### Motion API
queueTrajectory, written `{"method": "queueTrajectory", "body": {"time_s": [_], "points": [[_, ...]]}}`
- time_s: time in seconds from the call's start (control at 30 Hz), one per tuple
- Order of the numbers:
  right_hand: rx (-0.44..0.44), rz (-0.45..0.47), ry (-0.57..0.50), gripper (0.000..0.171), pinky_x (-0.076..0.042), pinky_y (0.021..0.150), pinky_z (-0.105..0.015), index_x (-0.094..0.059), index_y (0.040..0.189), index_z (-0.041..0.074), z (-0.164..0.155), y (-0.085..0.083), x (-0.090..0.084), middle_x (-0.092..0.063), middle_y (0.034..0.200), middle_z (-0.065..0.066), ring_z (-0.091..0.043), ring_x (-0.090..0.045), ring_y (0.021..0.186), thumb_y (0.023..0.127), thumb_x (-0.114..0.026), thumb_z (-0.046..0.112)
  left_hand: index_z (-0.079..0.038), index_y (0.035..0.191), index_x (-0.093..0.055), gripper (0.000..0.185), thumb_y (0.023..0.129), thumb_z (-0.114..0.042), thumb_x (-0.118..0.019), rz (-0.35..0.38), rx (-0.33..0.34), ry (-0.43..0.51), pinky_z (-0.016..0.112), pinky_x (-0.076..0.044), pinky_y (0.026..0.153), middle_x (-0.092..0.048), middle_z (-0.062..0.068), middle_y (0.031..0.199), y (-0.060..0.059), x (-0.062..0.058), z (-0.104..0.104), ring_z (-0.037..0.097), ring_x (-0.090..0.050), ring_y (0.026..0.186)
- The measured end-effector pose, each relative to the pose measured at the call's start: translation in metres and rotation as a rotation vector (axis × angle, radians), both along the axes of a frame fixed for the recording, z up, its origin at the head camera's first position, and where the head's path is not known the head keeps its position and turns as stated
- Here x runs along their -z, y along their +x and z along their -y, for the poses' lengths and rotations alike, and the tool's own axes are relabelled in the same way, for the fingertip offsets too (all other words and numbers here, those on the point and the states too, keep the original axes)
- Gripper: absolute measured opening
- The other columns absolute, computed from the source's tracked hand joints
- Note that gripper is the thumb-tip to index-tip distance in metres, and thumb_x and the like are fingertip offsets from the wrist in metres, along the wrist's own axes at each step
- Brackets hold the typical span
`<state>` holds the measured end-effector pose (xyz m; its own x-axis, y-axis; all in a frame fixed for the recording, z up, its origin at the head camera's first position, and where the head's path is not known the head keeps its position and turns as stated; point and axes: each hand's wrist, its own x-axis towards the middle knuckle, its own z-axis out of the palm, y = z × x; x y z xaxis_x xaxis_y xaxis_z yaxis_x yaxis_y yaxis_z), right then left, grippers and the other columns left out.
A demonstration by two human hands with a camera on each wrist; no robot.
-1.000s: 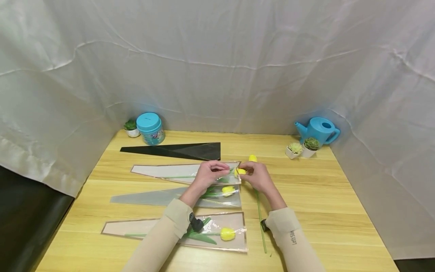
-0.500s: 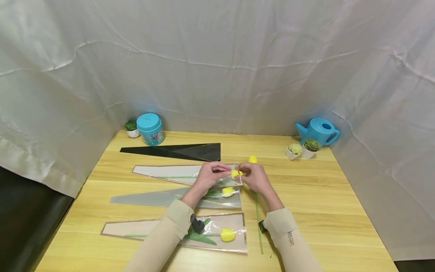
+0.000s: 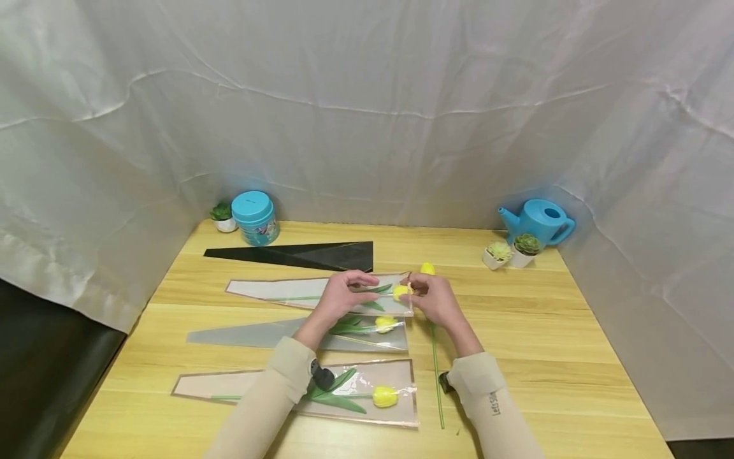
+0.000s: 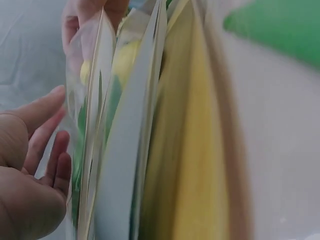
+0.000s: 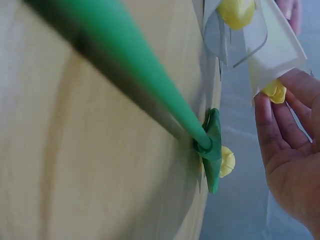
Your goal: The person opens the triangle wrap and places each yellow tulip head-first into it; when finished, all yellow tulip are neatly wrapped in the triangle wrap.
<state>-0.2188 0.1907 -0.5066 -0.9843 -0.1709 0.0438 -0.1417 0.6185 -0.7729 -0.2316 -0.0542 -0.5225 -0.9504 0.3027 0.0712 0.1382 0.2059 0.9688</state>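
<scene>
Near the middle of the table (image 3: 516, 331), toward its far edge, we see both hands working at the wide end of a clear sleeve (image 3: 287, 292) with a yellow tulip (image 3: 401, 292) in it. The left hand (image 3: 339, 295) lies over the sleeve with its fingers curved down onto the plastic, touching it above the green leaves; whether it pinches the film we cannot tell. The right hand (image 3: 434, 298) is at the sleeve's open mouth, fingertips pinching the edge of the film just beside the yellow head. In the right wrist view the fingers (image 5: 280, 130) are loosely spread near the film and a yellow bloom.

Just beside the right hand a loose tulip (image 3: 427, 268) lies on the bare wood, its green stem (image 3: 436, 376) running toward the near edge.

Toward the near edge lie two more filled sleeves, a grey one (image 3: 258, 333) and a clear one (image 3: 229, 386). A black sleeve (image 3: 309, 254) lies beyond the hands. At the far left corner stand a blue tin (image 3: 255, 217) and a small potted plant (image 3: 221, 215); at the far right corner stand a blue watering can (image 3: 539, 220) and two small pots (image 3: 510, 250).
</scene>
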Motion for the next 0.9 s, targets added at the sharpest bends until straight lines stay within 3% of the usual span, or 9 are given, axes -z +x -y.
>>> {"method": "queueTrajectory", "body": {"time_s": [0.2,0.57,0.9], "points": [[-0.001,0.004,-0.012,0.031,-0.060,0.092,-0.042,-0.077,0.118,0.012,-0.002,0.001,-0.002,-0.075,0.118,-0.008,-0.024,-0.070,0.100,0.089,-0.084,0.019,-0.011,0.110,-0.081,0.023,0.087,-0.013,-0.085,-0.026,-0.010,-0.077,0.040,-0.057,0.095,-0.080,0.002,0.109,-0.003,0.000,0.006,0.021,-0.071,0.107],[-0.004,0.001,-0.033,0.029,-0.061,0.090,-0.041,-0.077,0.117,0.009,-0.001,0.003,-0.005,-0.076,0.119,-0.008,-0.024,-0.072,0.100,0.089,-0.082,0.013,-0.017,0.107,-0.082,0.028,0.080,-0.017,-0.091,-0.035,0.021,-0.100,0.044,-0.055,0.098,-0.081,-0.001,0.104,-0.001,0.001,0.004,0.018,-0.073,0.104],[-0.029,-0.016,-0.055,0.025,-0.061,0.084,-0.037,-0.077,0.112,0.007,-0.001,0.001,-0.005,-0.078,0.111,-0.011,-0.021,-0.071,0.091,0.087,-0.081,0.004,-0.019,0.101,-0.082,0.018,0.084,-0.014,-0.087,-0.102,0.025,-0.159,0.030,-0.054,0.082,-0.080,-0.004,0.097,-0.007,0.010,0.004,0.010,-0.072,0.090]]}}
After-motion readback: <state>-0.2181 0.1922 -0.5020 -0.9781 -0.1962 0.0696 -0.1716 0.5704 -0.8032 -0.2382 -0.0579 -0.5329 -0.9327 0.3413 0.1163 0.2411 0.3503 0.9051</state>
